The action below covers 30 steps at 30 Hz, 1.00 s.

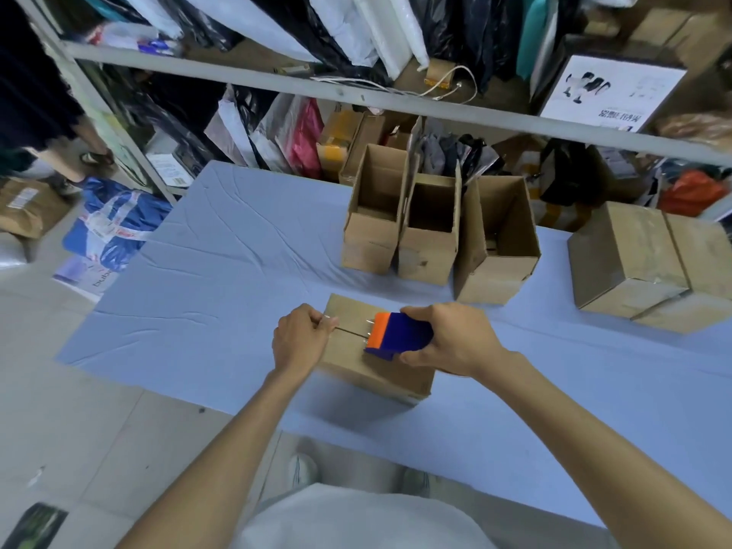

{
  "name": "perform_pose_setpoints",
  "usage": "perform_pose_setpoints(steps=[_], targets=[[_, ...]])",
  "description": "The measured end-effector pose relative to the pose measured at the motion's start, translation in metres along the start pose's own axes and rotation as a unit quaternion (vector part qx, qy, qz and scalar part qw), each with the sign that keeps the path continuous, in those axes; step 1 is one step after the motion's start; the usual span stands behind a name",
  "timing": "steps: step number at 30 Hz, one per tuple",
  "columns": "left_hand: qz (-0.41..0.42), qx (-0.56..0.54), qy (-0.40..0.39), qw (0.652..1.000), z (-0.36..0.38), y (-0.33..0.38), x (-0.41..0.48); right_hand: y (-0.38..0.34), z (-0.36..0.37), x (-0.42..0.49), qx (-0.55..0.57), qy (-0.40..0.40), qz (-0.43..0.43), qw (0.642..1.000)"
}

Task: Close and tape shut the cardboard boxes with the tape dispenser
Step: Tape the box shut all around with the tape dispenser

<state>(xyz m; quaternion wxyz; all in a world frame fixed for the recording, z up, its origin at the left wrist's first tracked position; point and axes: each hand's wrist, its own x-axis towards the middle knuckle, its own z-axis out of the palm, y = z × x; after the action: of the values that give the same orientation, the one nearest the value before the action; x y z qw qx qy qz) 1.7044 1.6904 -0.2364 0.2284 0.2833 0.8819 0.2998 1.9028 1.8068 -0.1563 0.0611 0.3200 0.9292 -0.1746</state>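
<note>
Right hand (447, 338) wraps the tape dispenser (396, 334), its orange front down on the flap seam. Left hand (301, 338) has its fingers curled over the left edge of the cardboard box (356, 366), probably pinning a clear tape end, though it is too faint to confirm. The box sits flaps-shut at the near edge of the counter (222, 271). Step: taping the seam. Next: a straight pull along it, then a cut. Three open boxes (427, 231) wait behind; sealed boxes (633, 255) are far right.
</note>
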Motion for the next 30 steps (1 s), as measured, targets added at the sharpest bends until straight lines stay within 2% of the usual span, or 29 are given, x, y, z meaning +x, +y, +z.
perform_pose_setpoints(steps=[4, 12, 21, 30], targets=[[-0.028, -0.002, -0.003, 1.000, -0.019, -0.008, 0.013, -0.018, -0.004, 0.027, -0.019, 0.002, -0.022, 1.000], [-0.093, -0.016, 0.009, 0.995, -0.012, -0.004, 0.017, -0.003, -0.001, 0.018, 0.037, -0.026, -0.032, 0.998], [-0.094, -0.011, 0.012, 0.995, -0.012, 0.000, 0.018, 0.070, -0.008, -0.048, 0.036, -0.037, 0.048, 0.998], [-0.114, -0.006, 0.012, 0.993, -0.010, 0.009, 0.020, 0.089, 0.002, -0.061, 0.082, -0.028, 0.065, 0.994]])
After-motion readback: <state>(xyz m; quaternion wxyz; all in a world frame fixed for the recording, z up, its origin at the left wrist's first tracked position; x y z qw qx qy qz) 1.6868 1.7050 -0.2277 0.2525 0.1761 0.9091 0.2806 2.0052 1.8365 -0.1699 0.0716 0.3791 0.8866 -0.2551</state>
